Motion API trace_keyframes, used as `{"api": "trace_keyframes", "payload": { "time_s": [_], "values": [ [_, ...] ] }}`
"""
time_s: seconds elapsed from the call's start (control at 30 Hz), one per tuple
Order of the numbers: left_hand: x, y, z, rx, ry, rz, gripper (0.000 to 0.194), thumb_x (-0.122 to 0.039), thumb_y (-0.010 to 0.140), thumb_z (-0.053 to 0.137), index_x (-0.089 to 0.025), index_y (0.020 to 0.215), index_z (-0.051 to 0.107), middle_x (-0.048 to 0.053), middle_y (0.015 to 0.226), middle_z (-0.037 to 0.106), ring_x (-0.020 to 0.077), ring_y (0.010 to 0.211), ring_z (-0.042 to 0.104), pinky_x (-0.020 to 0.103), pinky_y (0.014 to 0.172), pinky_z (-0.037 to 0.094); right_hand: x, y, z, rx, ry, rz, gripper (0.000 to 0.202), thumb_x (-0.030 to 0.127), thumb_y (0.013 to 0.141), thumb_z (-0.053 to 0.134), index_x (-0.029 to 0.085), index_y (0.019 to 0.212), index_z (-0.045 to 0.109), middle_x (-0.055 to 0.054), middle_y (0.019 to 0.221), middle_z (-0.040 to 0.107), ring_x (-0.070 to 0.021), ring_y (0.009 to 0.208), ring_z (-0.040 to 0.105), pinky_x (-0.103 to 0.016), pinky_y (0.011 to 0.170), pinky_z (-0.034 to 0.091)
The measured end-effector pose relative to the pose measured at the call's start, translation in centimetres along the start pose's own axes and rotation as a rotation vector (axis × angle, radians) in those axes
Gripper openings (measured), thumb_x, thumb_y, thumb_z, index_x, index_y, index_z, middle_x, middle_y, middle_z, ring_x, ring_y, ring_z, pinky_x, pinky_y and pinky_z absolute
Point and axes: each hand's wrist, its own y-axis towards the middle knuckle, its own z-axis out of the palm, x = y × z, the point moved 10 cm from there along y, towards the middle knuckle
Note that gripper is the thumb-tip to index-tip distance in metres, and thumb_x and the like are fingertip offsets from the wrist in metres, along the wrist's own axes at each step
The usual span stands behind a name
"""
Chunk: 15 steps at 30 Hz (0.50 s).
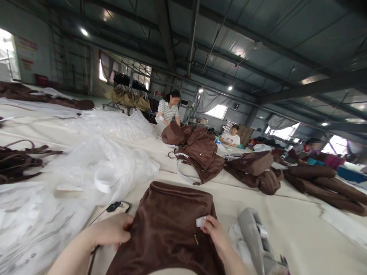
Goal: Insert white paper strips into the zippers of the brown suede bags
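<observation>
A dark brown fabric bag (174,214) with a zip pocket and a gold-coloured zip pull (196,239) lies on the cream-covered table in front of me. My left hand (114,229) is closed at the bag's left edge, its fingers curled against the fabric. Between the thumb and fingers of my right hand (212,229) is a small white tag (200,221), pinched just above the bag's right side. A phone (119,207) with dark camera lenses lies beyond my left wrist. To the right of the bag rests a grey plastic device (254,236) whose kind I cannot make out.
Crumpled clear plastic bags (114,168) cover the left of the table. More brown bags (200,151) are heaped ahead, with others (255,172) to the right. Dark straps (20,160) lie far left. A person in a striped shirt (169,110) stands across the table; others sit beyond.
</observation>
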Motion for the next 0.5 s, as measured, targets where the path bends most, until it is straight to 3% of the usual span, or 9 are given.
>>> {"api": "trace_keyframes", "payload": {
  "time_s": [0.07,0.13,0.17,0.23,0.3,0.37,0.43,0.5],
  "values": [
    [-2.7,-0.3,-0.2,-0.114,0.265,0.049,0.010,-0.022,0.046,0.060,-0.021,0.056,0.061,0.006,0.061,0.060,0.0275,0.062,0.056,0.034,0.060,0.042,-0.3,1.1,0.6,0.020,0.034,0.002,0.037,0.056,0.072,0.055,0.018,0.071,0.054,0.000,0.064,0.059,-0.0148,0.061,0.058,-0.025,0.059,0.044],
    [-8.2,-1.3,-0.3,-0.307,0.367,0.193,0.021,-0.029,0.056,0.060,-0.022,0.074,0.067,0.009,0.078,0.064,0.0311,0.077,0.058,0.038,0.074,0.041,-0.2,2.3,1.3,0.050,0.060,-0.004,0.037,0.055,0.070,0.057,0.018,0.070,0.054,0.000,0.063,0.058,-0.0141,0.060,0.057,-0.024,0.059,0.043],
    [-11.2,-1.7,0.6,-0.329,0.363,0.290,0.026,-0.031,0.061,0.058,-0.022,0.084,0.068,0.010,0.086,0.064,0.0314,0.083,0.058,0.039,0.079,0.040,0.0,2.8,1.7,0.065,0.066,-0.010,0.037,0.055,0.070,0.058,0.018,0.069,0.054,0.001,0.062,0.058,-0.0139,0.060,0.057,-0.024,0.059,0.043],
    [-16.6,-1.8,4.8,-0.156,0.387,0.469,0.024,-0.030,0.071,0.052,-0.023,0.089,0.067,0.009,0.090,0.066,0.0280,0.085,0.059,0.037,0.081,0.039,0.3,3.7,2.4,0.088,0.068,-0.025,0.037,0.054,0.070,0.058,0.018,0.069,0.054,0.001,0.060,0.057,-0.0136,0.059,0.056,-0.024,0.059,0.043],
    [-19.4,-0.8,9.1,0.018,0.425,0.539,0.021,-0.028,0.074,0.049,-0.022,0.080,0.068,0.007,0.080,0.067,0.0241,0.077,0.060,0.032,0.074,0.040,0.5,4.1,3.0,0.095,0.059,-0.051,0.037,0.055,0.072,0.057,0.018,0.070,0.054,0.002,0.060,0.057,-0.0137,0.059,0.055,-0.025,0.060,0.043],
    [-19.1,1.2,12.7,0.142,0.433,0.509,0.020,-0.025,0.073,0.047,-0.021,0.071,0.067,0.006,0.074,0.067,0.0211,0.071,0.059,0.029,0.068,0.041,0.5,4.0,3.2,0.099,0.048,-0.090,0.037,0.057,0.074,0.054,0.020,0.069,0.053,0.003,0.060,0.055,-0.0145,0.060,0.054,-0.026,0.061,0.044],
    [-16.0,3.8,15.3,0.206,0.405,0.383,0.023,-0.023,0.072,0.045,-0.020,0.064,0.066,0.004,0.063,0.065,0.0179,0.062,0.057,0.027,0.063,0.041,0.2,3.8,3.2,0.103,0.027,-0.143,0.039,0.059,0.076,0.052,0.021,0.067,0.053,0.003,0.059,0.054,-0.0155,0.060,0.053,-0.027,0.062,0.044],
    [-12.1,6.1,16.2,0.133,0.338,0.256,0.025,-0.025,0.074,0.043,-0.019,0.065,0.065,0.002,0.057,0.062,0.0161,0.056,0.056,0.026,0.061,0.042,-0.6,3.7,3.0,0.104,-0.001,-0.186,0.041,0.061,0.077,0.050,0.021,0.067,0.054,0.002,0.058,0.053,-0.0166,0.060,0.053,-0.028,0.062,0.044]
  ]
}}
